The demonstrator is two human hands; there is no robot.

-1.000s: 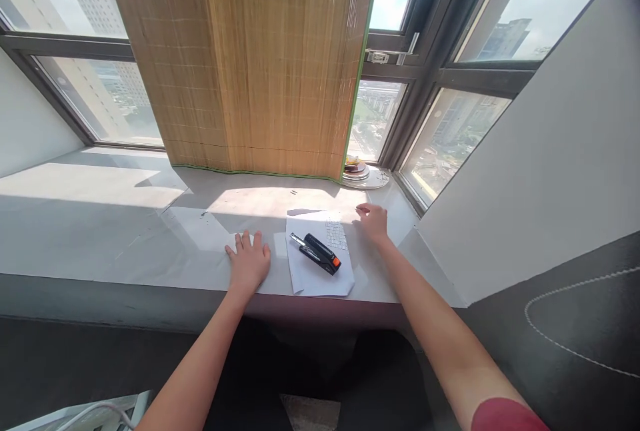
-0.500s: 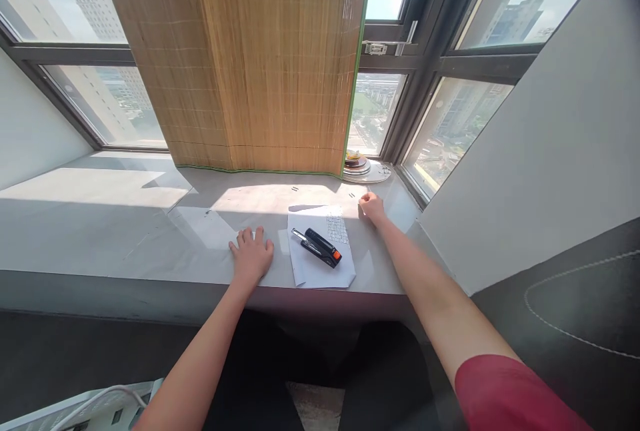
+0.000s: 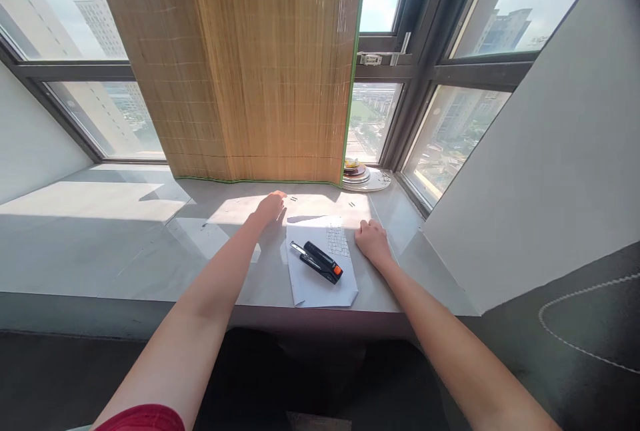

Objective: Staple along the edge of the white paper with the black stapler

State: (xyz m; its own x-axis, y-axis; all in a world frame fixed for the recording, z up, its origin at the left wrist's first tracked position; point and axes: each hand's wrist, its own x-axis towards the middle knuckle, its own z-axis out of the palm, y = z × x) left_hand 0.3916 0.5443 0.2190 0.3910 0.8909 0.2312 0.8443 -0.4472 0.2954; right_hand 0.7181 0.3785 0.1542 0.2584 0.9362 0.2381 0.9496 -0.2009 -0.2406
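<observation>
A black stapler (image 3: 318,261) with an orange end lies opened on a white sheet of paper (image 3: 320,281) on the grey window ledge (image 3: 125,251). Rows of staples (image 3: 337,240) lie on the sheet's far right part. My left hand (image 3: 270,207) reaches far across the ledge, fingers extended towards a couple of small loose staples (image 3: 293,199) near the bamboo blind. My right hand (image 3: 371,242) rests curled on the ledge just right of the paper, fingers closed; whether anything is in them is hidden. More loose staples (image 3: 352,204) lie beyond it.
A bamboo blind (image 3: 260,64) hangs down to the ledge at the back. A round white dish (image 3: 367,178) with small items sits in the right window corner. A slanted white wall (image 3: 540,151) closes the right side. The ledge's front edge runs just below the paper.
My left hand lifted from the ledge beside the paper and reached forward towards the blind. My right hand drew back from the far loose staples to the paper's right edge.
</observation>
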